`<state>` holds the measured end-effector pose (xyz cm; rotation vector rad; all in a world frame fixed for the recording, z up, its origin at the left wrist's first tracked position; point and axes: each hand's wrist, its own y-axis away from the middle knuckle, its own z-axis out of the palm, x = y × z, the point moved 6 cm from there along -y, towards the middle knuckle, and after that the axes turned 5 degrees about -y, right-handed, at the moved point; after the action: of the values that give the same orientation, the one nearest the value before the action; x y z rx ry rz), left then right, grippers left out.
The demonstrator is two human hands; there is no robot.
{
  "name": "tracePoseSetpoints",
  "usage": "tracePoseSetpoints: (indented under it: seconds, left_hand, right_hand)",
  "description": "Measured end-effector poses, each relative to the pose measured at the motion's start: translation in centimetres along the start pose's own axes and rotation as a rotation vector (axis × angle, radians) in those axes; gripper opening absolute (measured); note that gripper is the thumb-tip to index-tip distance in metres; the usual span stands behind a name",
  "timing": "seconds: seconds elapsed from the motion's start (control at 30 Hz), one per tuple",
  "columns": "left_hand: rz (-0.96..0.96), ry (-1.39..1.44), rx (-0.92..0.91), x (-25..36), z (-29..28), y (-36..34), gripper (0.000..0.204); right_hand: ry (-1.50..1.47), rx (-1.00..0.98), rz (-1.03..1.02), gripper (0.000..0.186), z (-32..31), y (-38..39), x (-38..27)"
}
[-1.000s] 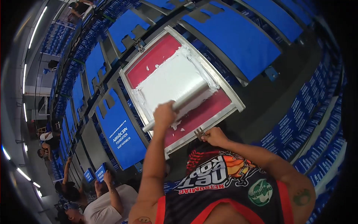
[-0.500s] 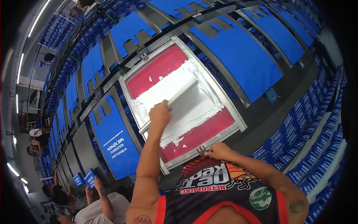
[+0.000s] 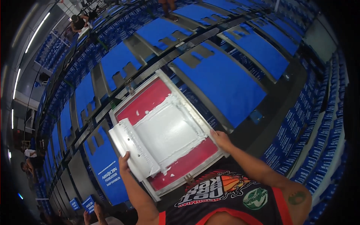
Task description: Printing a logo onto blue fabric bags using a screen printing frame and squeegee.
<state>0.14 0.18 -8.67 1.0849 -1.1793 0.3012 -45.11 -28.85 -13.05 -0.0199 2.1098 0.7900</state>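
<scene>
A screen-printing frame (image 3: 205,165) with a pale metal rim and red mesh lies in front of me, its middle spread with white ink (image 3: 170,125). Along the left side of the mesh rests a long pale squeegee (image 3: 129,144), its edge caked with ink. My left hand (image 3: 124,162) is closed at the frame's left edge, right beside the squeegee; its fingertips are partly hidden. On the right rail, near the lower right corner, my right hand (image 3: 221,141) grips the frame with the thumb on top. A metal clamp (image 3: 189,179) sits at the near rail.
Blue cut fabric panels (image 3: 221,84) lie on boards in rows left, right and beyond. A printed blue panel (image 3: 107,168) lies just left of the frame. Stacked blue printed pieces (image 3: 300,142) line the right side. Another person's hands (image 3: 98,213) hold a blue piece at lower left.
The squeegee has moved to the frame's left side and left my left hand's grasp. That hand now holds the left edge; my right hand went from the near clamp to the right rail.
</scene>
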Motion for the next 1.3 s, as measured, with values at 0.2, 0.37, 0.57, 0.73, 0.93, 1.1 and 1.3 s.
tracePoseSetpoints:
  seconds: [0.2,0.37,0.57,0.73,0.93,1.1,1.3]
  left_hand:
    - [0.17,-0.046,-0.051,4.8,9.3,4.3,0.041]
    - [0.189,-0.095,-0.133,4.8,28.0,2.7,0.044]
    - [0.056,0.048,-0.21,2.3,42.1,0.9,0.043]
    - [0.091,0.016,-0.156,3.0,45.6,0.5,0.044]
    - [0.089,-0.071,-0.058,2.2,46.2,0.8,0.042]
    - [0.068,0.057,-0.101,1.8,46.8,-0.5,0.043]
    - [0.068,0.089,-0.089,0.8,46.9,-2.4,0.045]
  right_hand:
    - [-0.114,-0.007,-0.043,0.058,-9.7,1.2,-1.5]
    - [-0.203,0.171,-0.138,0.053,-24.2,-7.2,4.5]
    - [-0.034,0.205,-0.136,0.069,-37.4,-13.6,4.1]
    - [0.011,0.141,-0.081,0.07,-40.0,-18.7,4.2]
    - [-0.099,0.185,-0.118,0.062,-39.8,-20.0,6.3]
    - [-0.149,0.118,-0.047,0.065,-39.6,-24.7,8.6]
    - [-0.085,0.105,-0.049,0.066,-39.8,-26.4,6.7]
